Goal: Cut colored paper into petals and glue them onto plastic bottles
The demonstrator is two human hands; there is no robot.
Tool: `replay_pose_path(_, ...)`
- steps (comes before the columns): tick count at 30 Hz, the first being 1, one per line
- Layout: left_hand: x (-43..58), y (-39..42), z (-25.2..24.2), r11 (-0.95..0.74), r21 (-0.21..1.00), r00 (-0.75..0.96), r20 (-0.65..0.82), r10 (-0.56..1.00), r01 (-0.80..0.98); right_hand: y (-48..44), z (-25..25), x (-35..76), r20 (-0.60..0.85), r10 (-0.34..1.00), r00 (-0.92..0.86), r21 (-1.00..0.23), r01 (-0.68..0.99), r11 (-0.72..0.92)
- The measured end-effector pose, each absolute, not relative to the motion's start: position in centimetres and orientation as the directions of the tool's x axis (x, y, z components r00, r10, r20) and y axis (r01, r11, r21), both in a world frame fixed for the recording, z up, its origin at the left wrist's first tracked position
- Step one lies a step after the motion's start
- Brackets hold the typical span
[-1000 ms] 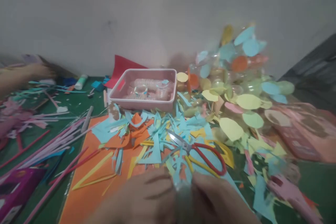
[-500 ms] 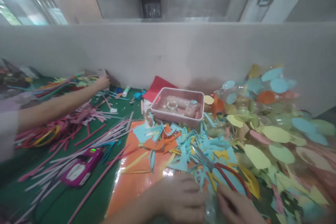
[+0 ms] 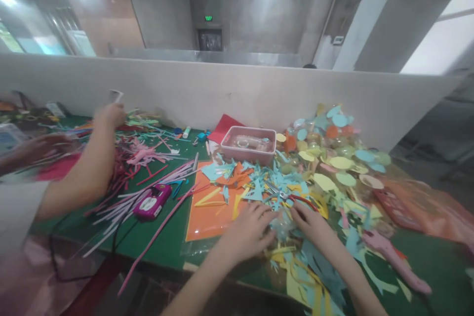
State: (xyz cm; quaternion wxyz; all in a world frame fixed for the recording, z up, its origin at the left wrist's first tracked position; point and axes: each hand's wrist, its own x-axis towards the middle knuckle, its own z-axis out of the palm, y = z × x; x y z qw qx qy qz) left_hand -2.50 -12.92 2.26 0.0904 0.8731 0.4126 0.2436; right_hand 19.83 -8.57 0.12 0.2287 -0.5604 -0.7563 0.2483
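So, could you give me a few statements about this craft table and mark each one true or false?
1. The left hand and right hand lie close together on the paper scraps. True.
2. The red-handled scissors are held in the right hand. False: they lie on the scraps just beyond the hands.
3. The pink tray stands near the partition wall. True.
4. The table top is blue. False: it is green.
5. Nobody else is at the table. False: a co-worker's arm reaches in on the left.
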Motion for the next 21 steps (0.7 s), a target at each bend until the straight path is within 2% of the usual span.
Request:
replay_pose_path(4,-2.2,-13.7,1.8,-0.519,0.512,0.459,0.250,0.853,0.685,-8.9,0.7,19.8,0.044,0.968,-0.247,-0.630,0.745,0.219)
replay_pose_path(11,-1.4,-13.5,0.1,-0.380,0.648,0.306,0.230,0.924,0.660,-10.7,2.8,19.0,0.044,0.988,-0.148,-0.647,0.749,0.141)
replay_pose_path(16,-0.6,-13.0,-1.4,-0.340,0.590,0.256,0.224,0.940,0.732,-12.2,2.8,19.2,0.131,0.984,-0.120,-0.741,0.647,0.178)
replay_pose_path(21,0.9,-12.6,-2.5,-0.368,0.498,0.224,0.326,0.919,0.785,-13.0,1.9,19.3,0.187,0.968,-0.169,-0.762,0.597,0.252)
